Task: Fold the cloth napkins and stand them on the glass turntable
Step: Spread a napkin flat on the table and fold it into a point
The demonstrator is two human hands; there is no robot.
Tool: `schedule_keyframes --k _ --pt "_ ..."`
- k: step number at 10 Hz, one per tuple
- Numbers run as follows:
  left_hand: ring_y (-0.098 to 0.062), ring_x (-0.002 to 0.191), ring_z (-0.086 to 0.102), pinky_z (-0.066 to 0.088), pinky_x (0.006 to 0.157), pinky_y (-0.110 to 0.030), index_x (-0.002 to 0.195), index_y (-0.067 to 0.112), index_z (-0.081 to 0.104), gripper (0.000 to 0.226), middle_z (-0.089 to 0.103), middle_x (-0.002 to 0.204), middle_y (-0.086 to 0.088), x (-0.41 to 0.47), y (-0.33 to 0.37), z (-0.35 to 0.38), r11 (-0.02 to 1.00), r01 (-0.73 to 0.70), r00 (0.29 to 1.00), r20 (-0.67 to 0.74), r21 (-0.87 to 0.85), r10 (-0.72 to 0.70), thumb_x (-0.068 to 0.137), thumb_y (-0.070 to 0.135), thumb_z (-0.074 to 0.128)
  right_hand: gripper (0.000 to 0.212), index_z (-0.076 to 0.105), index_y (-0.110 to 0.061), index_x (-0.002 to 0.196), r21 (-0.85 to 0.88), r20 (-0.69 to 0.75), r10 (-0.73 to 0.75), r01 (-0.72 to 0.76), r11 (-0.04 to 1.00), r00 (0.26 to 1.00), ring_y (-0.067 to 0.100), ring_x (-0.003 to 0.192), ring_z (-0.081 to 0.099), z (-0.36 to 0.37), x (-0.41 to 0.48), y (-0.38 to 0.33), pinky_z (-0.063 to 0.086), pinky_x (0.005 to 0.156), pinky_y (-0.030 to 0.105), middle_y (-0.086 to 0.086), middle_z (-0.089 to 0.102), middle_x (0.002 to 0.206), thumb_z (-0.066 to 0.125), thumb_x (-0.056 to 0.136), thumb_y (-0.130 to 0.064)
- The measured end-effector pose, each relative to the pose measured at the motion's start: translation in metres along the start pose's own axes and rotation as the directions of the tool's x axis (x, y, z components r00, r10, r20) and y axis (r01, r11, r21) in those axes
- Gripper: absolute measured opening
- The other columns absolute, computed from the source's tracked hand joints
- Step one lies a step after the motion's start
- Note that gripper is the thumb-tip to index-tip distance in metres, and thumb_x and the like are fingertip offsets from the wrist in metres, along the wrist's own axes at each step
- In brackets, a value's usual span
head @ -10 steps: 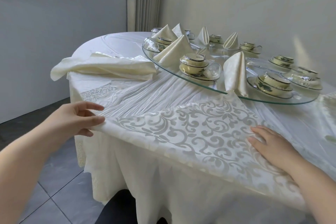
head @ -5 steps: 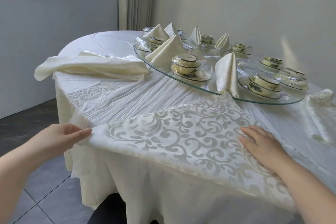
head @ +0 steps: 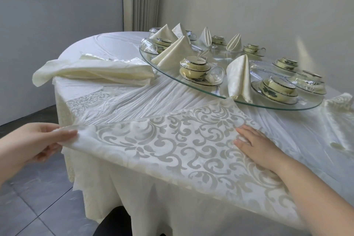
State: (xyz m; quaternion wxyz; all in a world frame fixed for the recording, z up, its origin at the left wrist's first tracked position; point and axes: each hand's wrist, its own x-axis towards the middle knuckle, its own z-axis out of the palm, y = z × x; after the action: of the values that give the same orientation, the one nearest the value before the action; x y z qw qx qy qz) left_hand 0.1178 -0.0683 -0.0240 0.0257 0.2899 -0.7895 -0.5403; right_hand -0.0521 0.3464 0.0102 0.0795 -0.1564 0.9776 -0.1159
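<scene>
A cream napkin with a grey scroll pattern (head: 172, 140) lies spread over the near edge of the round table. My left hand (head: 38, 142) pinches its left corner between thumb and fingers, lifted off the table. My right hand (head: 254, 145) rests flat, fingers apart, on the napkin's right part. Behind it sits the glass turntable (head: 191, 84). Several folded napkins stand on the glass, the nearest one (head: 239, 76) at its front rim and another (head: 172, 51) to the left.
Wrapped cup-and-saucer sets (head: 195, 69) ring the turntable. A pile of unfolded cream napkins (head: 95, 71) lies on the table at left. Another crumpled cloth (head: 341, 119) lies at the right edge. The white tablecloth (head: 107, 44) hangs down to a grey tiled floor.
My left hand has slid left and toward me along the napkin's edge and now pinches its corner, pulling the cloth taut. My right hand has stayed flat on the napkin.
</scene>
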Motion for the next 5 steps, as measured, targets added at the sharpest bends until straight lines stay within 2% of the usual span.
schedule_keyframes --k 1,2,3,4,5 --pt "-0.014 0.049 0.036 0.032 0.033 -0.015 0.065 0.011 0.049 0.031 0.042 0.055 -0.004 0.004 0.017 0.002 0.999 0.024 0.999 -0.025 -0.033 -0.025 0.088 0.028 0.06 0.052 0.021 -0.026 0.144 0.006 0.004 -0.016 0.016 1.0 1.0 0.011 0.142 0.005 0.002 0.003 -0.005 0.006 0.113 0.026 -0.007 0.011 0.154 0.035 0.097 -0.039" --pt "-0.014 0.04 0.039 0.034 0.043 -0.013 0.07 0.012 0.052 0.06 0.044 0.046 0.0 0.012 0.022 0.0 0.988 0.034 0.997 -0.06 -0.148 -0.044 0.053 0.064 0.076 0.052 0.02 -0.027 0.145 0.001 0.014 -0.054 0.054 0.999 0.998 0.009 0.142 0.004 0.005 0.006 -0.009 0.005 0.113 0.026 -0.008 0.01 0.154 0.036 0.096 -0.039" --pt "-0.013 0.038 0.056 0.039 0.038 -0.014 0.076 0.017 0.06 0.021 0.058 0.053 -0.001 0.019 0.025 0.004 0.97 0.002 0.993 -0.117 -0.245 -0.032 0.082 0.036 0.065 0.053 0.019 -0.027 0.145 -0.01 0.011 -0.06 0.06 0.998 0.998 0.009 0.142 0.004 0.006 0.014 -0.012 0.005 0.113 0.027 -0.009 0.009 0.154 0.036 0.096 -0.04" --pt "-0.001 0.037 0.058 0.041 0.033 -0.011 0.079 0.017 0.059 0.012 0.064 0.048 0.006 0.023 0.026 0.009 0.943 0.013 0.996 -0.081 -0.334 -0.042 0.09 0.017 0.054 0.052 0.019 -0.026 0.145 -0.016 0.008 -0.071 0.071 0.997 0.997 0.01 0.142 0.004 0.007 0.021 -0.015 0.005 0.114 0.027 -0.008 0.01 0.154 0.035 0.097 -0.039" --pt "-0.002 0.04 0.06 0.041 0.034 -0.01 0.08 0.015 0.059 0.014 0.065 0.049 0.007 0.02 0.023 0.011 0.92 0.001 0.994 -0.097 -0.391 -0.043 0.092 0.016 0.051 0.052 0.02 -0.025 0.145 -0.005 0.009 -0.088 0.088 0.996 0.996 0.01 0.142 0.004 0.008 0.026 -0.017 0.005 0.114 0.027 -0.007 0.011 0.154 0.036 0.097 -0.039"
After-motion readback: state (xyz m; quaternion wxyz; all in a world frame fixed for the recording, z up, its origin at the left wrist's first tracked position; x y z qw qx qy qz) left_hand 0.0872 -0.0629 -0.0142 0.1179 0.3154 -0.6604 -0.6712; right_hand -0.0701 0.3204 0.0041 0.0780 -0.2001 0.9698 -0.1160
